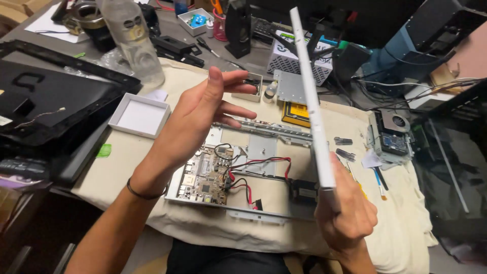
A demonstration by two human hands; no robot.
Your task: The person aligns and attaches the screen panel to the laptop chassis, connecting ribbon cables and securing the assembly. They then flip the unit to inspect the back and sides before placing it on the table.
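White panel [310, 101] stands edge-on, long axis running up and away from its lower end, which is pinched in right hand [345, 213]. Left hand [203, 114] open, fingers spread, apart to the panel's left. Below: open chassis [243, 172] with circuit board [205, 177] on cloth-covered counter [127, 167].
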